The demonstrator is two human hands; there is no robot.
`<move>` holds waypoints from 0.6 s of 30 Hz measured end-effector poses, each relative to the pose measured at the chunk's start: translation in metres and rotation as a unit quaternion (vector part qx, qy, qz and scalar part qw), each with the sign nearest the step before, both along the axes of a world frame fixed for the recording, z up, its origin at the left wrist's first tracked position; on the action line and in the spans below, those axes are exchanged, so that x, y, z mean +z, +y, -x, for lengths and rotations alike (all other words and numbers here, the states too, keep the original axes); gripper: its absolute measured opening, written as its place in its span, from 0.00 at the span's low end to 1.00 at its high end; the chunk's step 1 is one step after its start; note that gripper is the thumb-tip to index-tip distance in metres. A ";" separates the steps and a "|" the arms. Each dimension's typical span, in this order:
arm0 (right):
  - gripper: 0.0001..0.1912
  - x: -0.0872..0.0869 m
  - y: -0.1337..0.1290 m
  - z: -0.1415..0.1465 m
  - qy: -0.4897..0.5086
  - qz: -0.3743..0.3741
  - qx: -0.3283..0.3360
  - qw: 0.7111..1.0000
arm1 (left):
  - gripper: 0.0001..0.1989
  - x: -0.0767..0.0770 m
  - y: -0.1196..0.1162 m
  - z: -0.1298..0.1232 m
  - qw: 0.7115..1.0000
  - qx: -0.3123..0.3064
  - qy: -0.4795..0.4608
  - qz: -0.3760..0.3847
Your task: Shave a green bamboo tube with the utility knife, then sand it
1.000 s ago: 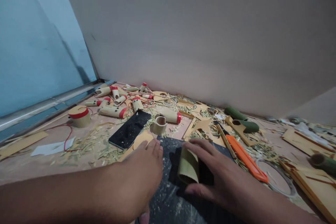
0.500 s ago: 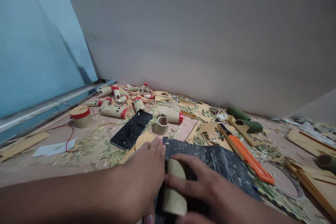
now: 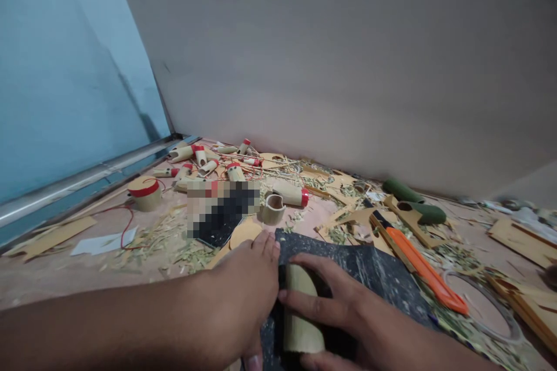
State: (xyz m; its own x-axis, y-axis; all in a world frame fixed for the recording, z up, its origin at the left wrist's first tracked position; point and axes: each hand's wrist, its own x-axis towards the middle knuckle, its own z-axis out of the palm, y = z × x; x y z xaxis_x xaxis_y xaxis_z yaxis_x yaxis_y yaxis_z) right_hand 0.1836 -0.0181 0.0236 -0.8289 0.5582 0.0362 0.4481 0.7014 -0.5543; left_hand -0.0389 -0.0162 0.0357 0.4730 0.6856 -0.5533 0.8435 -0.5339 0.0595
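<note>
A short pale bamboo tube (image 3: 302,330) lies on a dark speckled sheet (image 3: 361,264), its length running toward me. My right hand (image 3: 343,307) is wrapped round it from the right, with fingers across its top. At its left, my left hand (image 3: 248,284) presses down on the sheet's left edge, fingers stretched forward and together, thumb low near the bottom edge. Just beyond the hands a notched bamboo ring (image 3: 273,211) stands upright, and a red-ended bamboo tube (image 3: 289,192) lies behind it.
An orange-handled cutter (image 3: 426,269) lies at right beside a roll of tape (image 3: 483,307). Green bamboo pieces (image 3: 400,190) rest near the wall. A dark flat object (image 3: 217,229), partly pixelated, is left of centre. Shavings, red-banded tubes (image 3: 145,194) and thin cut boards (image 3: 524,243) are scattered about.
The whole view has shifted slightly, so things appear farther right. Both hands keep nearly the same pose round and beside the tube.
</note>
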 end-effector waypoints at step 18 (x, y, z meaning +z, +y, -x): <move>0.27 0.006 -0.007 -0.001 -0.020 0.037 0.021 0.999 | 0.76 -0.008 0.003 0.004 1.000 0.002 -0.001 -0.018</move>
